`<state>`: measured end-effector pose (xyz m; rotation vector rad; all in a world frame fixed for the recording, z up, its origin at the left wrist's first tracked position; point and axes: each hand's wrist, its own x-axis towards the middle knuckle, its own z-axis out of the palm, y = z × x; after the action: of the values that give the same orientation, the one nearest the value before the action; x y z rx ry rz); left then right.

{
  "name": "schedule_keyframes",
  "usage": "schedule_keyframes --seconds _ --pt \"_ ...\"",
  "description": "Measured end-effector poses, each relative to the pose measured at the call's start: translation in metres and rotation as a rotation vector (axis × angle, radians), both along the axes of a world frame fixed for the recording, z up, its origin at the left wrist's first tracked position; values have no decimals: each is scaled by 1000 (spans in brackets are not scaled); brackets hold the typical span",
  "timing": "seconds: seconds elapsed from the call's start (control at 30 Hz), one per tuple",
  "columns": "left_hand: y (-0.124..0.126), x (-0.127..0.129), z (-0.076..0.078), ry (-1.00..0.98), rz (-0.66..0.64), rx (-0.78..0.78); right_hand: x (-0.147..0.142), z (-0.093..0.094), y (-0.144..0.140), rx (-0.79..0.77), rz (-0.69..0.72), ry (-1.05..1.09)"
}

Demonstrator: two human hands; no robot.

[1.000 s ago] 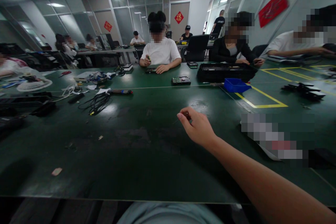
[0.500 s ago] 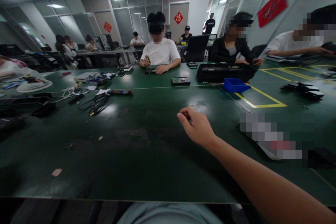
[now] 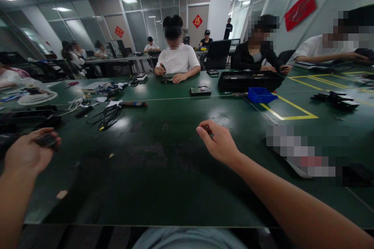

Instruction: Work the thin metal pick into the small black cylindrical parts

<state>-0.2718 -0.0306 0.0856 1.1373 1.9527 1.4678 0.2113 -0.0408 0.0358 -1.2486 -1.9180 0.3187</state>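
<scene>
My right hand [image 3: 219, 142] hovers over the middle of the dark green table [image 3: 163, 163], fingers pinched on a thin small tool [image 3: 195, 136] whose tip slants down to the left. My left hand [image 3: 27, 151] is at the left edge of the table, closed around a small dark object [image 3: 46, 140] that I cannot identify. Both forearms reach in from the near edge.
Black cables [image 3: 106, 116], a long tool [image 3: 133, 104] and a white fan [image 3: 36, 97] lie at the left. A circuit board [image 3: 200, 90], black case [image 3: 249, 79] and blue bin [image 3: 261, 95] stand further back. Several people sit across the table. Yellow tape [image 3: 292, 111] marks the right.
My left hand has come into view at the left with a small dark object in it. My right hand has stayed almost still.
</scene>
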Motion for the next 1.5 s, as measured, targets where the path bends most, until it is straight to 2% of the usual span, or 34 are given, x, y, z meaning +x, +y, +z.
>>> schedule_keyframes --seconds 0.07,0.17,0.27,0.47,0.57,0.7,0.93,1.03,1.13,1.23,1.33,1.5 --pt "10 24 -5 -239 -79 66 1 1 -1 -17 1 12" --pt "18 78 -10 -287 -340 -36 1 2 -1 -22 -14 24" --pt "19 135 -17 -210 -601 -142 2 3 -2 -28 -21 48" --pt "14 230 -31 -55 -988 -258 2 -1 0 -72 -12 163" --pt "16 263 -37 63 -1129 -248 2 -4 1 -36 -39 198" --pt "13 288 -50 125 -1293 -195 2 -3 2 -23 -58 194" --pt "4 296 -71 374 -1118 12 1 3 -2 71 -90 68" --pt "9 291 -78 395 -1114 94 1 4 -4 119 -107 77" --pt "15 285 -83 362 -1051 178 2 5 -6 127 -113 133" --pt "20 280 -88 314 -963 169 2 3 -7 110 -92 259" --pt "23 280 -93 264 -932 148 1 0 -6 88 -44 383" --pt "24 282 -95 253 -942 152 -1 -5 -4 66 -6 343"
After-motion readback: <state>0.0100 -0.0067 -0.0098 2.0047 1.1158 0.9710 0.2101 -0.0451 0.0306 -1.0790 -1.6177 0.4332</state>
